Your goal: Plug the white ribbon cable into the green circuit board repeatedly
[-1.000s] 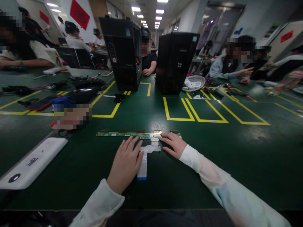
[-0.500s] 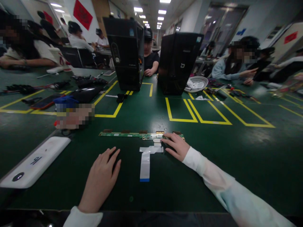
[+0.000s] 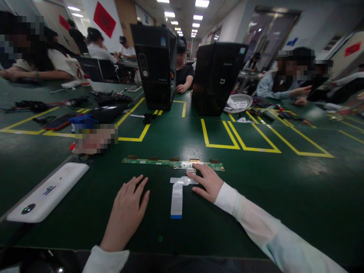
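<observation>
A long, narrow green circuit board (image 3: 159,163) lies flat across the table in the head view. Just below its connector is a white ribbon cable (image 3: 176,199), bent into an L and tipped with blue at its near end. Over the board's right part rests my right hand (image 3: 206,180), fingers spread, the fingertips at the connector and the cable's upper end; whether they press on it I cannot tell. My left hand (image 3: 126,208) lies on the table to the left of the cable, apart from it, with its fingers stretched out and nothing held.
Two black computer towers (image 3: 156,76) stand at the back, with a white basket (image 3: 239,103) beside the right one. A white power bank-like device (image 3: 51,193) lies at the left. Dark cables (image 3: 110,98) and tools are strewn behind it. Several people sit around.
My left hand has drawn back leftward from the ribbon cable to the bare table. My right hand has shifted left along the board, onto the connector area. The view has turned slightly left.
</observation>
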`<state>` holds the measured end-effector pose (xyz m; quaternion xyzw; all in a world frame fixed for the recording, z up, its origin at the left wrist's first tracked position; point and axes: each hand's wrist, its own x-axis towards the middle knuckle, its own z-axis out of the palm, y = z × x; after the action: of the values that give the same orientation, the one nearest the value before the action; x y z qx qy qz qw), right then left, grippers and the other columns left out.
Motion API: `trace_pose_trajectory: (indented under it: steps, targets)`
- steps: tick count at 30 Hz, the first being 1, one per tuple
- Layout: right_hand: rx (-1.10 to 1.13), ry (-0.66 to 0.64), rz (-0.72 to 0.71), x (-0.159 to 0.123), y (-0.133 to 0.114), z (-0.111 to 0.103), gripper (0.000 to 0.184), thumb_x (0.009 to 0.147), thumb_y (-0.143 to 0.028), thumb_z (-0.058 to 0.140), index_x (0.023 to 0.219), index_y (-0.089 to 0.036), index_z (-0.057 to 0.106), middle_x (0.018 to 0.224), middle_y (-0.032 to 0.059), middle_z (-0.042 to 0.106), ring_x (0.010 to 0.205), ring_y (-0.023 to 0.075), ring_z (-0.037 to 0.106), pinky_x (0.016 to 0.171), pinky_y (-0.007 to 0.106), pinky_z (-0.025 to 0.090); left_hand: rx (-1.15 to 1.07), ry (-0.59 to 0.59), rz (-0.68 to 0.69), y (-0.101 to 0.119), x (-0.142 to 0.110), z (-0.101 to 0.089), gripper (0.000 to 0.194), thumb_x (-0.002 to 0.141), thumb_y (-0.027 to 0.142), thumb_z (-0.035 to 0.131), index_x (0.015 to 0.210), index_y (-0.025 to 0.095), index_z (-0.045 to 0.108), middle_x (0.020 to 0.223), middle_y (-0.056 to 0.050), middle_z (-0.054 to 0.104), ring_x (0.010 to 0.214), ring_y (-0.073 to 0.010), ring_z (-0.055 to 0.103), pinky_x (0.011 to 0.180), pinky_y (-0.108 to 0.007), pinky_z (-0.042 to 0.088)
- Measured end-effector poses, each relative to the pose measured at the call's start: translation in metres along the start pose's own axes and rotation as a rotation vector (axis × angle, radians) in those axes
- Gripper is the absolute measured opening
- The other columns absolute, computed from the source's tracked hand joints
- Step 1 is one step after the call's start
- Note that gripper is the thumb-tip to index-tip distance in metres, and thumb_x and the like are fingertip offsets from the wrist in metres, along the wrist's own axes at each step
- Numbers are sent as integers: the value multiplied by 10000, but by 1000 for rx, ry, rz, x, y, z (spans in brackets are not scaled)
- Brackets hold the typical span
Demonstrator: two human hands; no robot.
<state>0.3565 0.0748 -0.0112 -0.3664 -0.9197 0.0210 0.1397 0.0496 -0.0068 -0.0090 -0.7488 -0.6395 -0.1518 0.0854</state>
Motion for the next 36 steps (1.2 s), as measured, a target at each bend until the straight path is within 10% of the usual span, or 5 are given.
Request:
trace_pose_trajectory:
  steps: [16,36]
  targets:
    - [-1,57,-20,-54,33,-13,482,946,-472,454,1367,-255,545,1477,165,390,1353,314,387,1077,565,356,-27,25,-16,3,0,-3,443,950,365,407,1311,149,545,1357,-149,571,1278,-297,518,1069,-519,416]
    - [-138,174,392,-261,124,-53,562,912,-473,463,1465,-413,382,1421,159,443,1222,362,526,964,536,470,-25,-5,-10,2,-1,-1,484,954,392,389,1335,128,527,1379,-153,547,1295,-316,492,1071,-526,411]
